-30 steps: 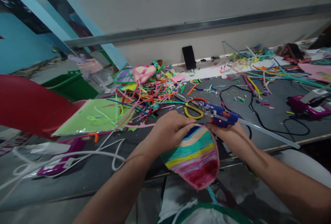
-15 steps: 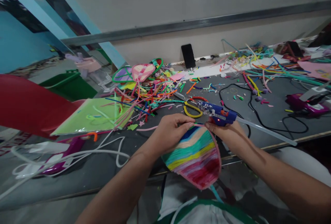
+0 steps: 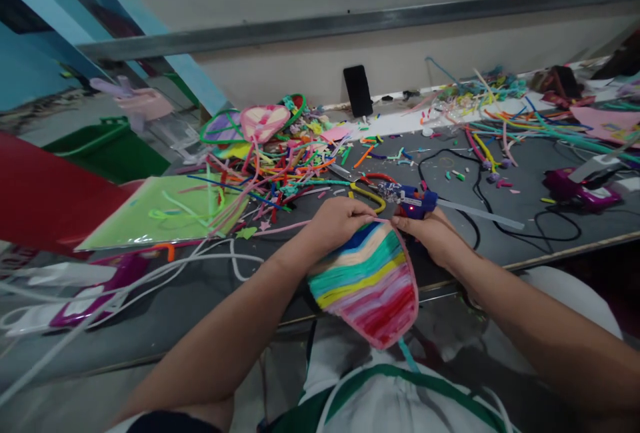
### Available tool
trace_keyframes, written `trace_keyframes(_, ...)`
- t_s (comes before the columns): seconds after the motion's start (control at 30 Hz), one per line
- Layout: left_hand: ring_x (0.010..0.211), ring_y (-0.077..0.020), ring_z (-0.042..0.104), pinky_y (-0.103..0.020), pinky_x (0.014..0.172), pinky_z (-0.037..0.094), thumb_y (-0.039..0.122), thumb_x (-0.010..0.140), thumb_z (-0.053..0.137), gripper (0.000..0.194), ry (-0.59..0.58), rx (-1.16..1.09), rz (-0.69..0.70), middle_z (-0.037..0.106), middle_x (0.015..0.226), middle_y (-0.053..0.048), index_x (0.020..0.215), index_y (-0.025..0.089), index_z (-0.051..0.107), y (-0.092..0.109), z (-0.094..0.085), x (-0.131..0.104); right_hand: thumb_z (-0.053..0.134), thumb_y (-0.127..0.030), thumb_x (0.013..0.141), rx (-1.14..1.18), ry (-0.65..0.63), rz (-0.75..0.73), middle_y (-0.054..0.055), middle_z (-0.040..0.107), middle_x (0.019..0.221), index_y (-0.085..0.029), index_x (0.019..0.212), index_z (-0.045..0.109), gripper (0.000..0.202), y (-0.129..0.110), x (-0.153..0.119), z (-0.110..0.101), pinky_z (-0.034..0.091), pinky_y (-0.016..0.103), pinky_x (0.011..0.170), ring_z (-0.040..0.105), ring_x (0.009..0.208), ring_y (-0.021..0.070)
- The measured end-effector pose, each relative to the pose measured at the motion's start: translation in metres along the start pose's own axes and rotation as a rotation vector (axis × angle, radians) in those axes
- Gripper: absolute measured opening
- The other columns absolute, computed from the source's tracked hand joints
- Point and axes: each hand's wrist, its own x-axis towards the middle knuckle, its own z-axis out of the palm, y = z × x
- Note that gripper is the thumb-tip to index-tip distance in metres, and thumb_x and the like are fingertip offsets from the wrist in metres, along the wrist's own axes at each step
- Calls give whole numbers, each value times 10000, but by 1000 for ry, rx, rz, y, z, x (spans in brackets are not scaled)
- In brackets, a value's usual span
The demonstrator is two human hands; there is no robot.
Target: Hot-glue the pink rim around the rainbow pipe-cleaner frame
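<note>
A striped piece in blue, cream, teal, yellow, pink and red, edged in pink, hangs over the table's front edge. My left hand pinches its upper left edge, where a pink pipe cleaner runs off to the left. At the top right corner my right hand has its thumb on the pink edging and holds a blue glue gun. A clear glue stick juts from the gun's back, and its wrapped nozzle points left over yellow-handled scissors. A small red light glows on the gun.
Pipe cleaners lie heaped behind my left hand, beside heart-shaped pieces. A black phone leans on the wall. Purple power strips with white cables lie left, another right. A green bin stands beyond a red chair.
The view has tilted and shifted slightly, so most things appear higher and further left. Both hands keep their hold, and the glue gun is turned a little differently.
</note>
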Motion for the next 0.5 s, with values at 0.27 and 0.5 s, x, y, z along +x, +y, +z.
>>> trace_keyframes(0.27,873,-179,655,-241,750,478,287,829,547,252,62,19,46,735,951,-57,944,168,736,-11,7,-3,767,-256,566,5,-15,127,-38,583,628,-188,742,585,263,-11,-7,-4,477,271,514,558,581,141)
trace_keyframes(0.5,870,-163,615,-257,782,457,254,880,514,229,146,70,137,701,932,-65,936,188,727,4,1,-18,734,-251,592,-60,-31,105,-36,572,598,-175,708,592,199,-20,-12,3,421,238,482,498,529,109)
